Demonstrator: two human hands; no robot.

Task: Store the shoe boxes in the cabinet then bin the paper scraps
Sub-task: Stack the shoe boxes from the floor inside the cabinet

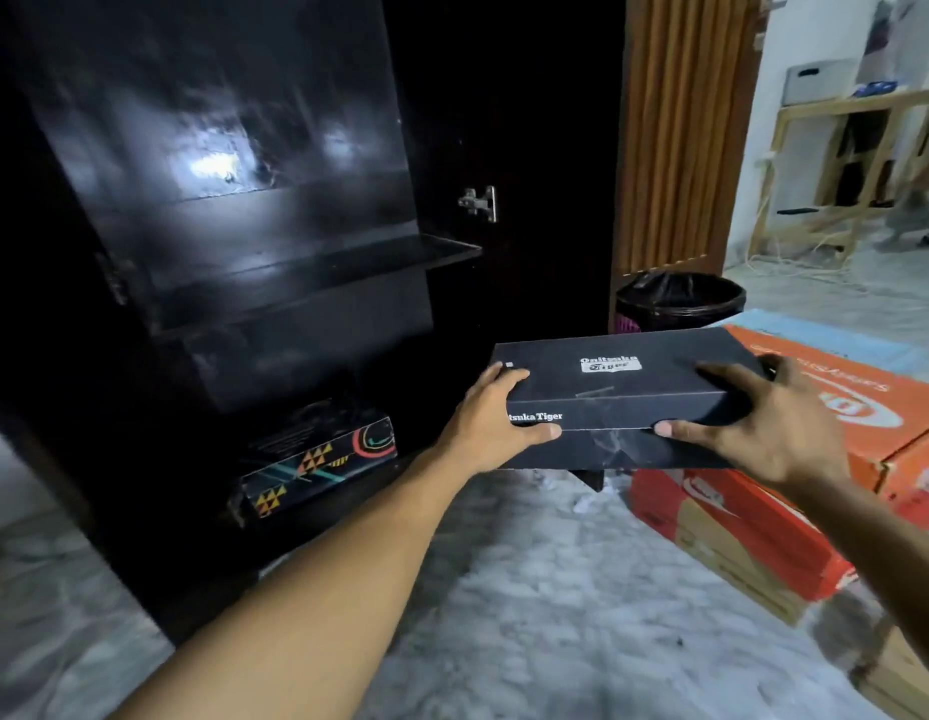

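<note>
I hold a black Onitsuka Tiger shoe box (pixel 623 397) level in the air, to the right of the open black cabinet (pixel 275 262). My left hand (pixel 496 418) grips its left end, fingers over the lid and thumb on the front. My right hand (pixel 763 423) grips the right end the same way. A black box with coloured patterns (pixel 316 459) lies on the cabinet's bottom shelf. Orange shoe boxes (pixel 763 532) are stacked on the floor under my right arm. White paper scraps (pixel 587 504) lie on the floor below the held box.
A black bin (pixel 680 301) lined with a black bag stands behind the held box, by a wooden slatted door (pixel 685 132). The cabinet's middle shelf (pixel 316 272) is bare. A wooden frame (pixel 857 163) stands in the room at the far right. The floor is pale marble.
</note>
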